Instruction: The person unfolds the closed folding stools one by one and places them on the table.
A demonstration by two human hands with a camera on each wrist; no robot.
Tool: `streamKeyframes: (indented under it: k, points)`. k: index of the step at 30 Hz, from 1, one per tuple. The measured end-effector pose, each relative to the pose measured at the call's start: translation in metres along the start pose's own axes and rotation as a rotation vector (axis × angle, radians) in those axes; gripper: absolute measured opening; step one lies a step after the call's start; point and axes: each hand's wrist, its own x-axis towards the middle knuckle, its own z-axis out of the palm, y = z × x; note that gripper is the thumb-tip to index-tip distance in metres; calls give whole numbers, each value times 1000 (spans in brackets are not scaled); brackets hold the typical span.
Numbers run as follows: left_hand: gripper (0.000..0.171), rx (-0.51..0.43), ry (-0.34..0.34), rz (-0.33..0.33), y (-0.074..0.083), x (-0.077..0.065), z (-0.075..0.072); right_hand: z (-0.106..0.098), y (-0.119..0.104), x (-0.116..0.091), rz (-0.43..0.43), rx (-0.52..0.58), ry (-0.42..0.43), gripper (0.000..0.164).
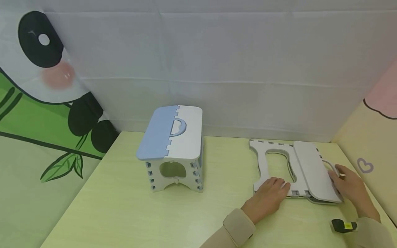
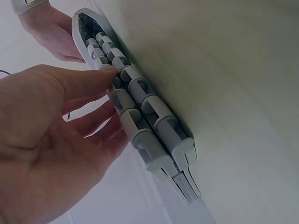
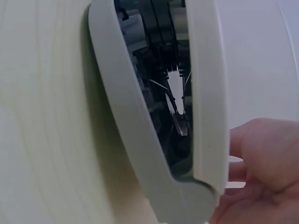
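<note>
On the right of the table lies a white folding stool, flat, with its leg panel and oval cutout to the left. The seat halves gape apart in the right wrist view, showing a dark inside. My left hand holds the near side of the leg panel, the thumb against the hinged edge and fingers over the upper face. My right hand grips the seat's curved handle at the right end; its fingertips are partly hidden.
A blue and white folding stool stands unfolded left of centre. A black strap-like item with a yellow label is by the right sleeve. Cloth walls border the table, with printed cartoon figures on the left and right.
</note>
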Motion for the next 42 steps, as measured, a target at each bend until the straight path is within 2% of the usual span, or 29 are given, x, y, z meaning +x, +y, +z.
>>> streamKeyframes:
  k: [7, 13, 18, 34, 42]
  points:
    - [37, -52, -37, -9, -1, 1, 0, -2, 5, -1, 63, 97, -13, 67]
    - [35, -32, -1, -7, -2, 0, 2, -4, 7, -3, 103, 204, -31, 70]
    - [35, -23, 9, -5, -2, -1, 2, -5, 5, -3, 133, 237, -7, 70]
    - [37, -29, -2, -8, -4, -2, 2, -5, 0, -5, 183, 266, 0, 75]
    - [35, -66, -56, -13, -5, 0, 3, -6, -2, -5, 205, 244, -3, 75]
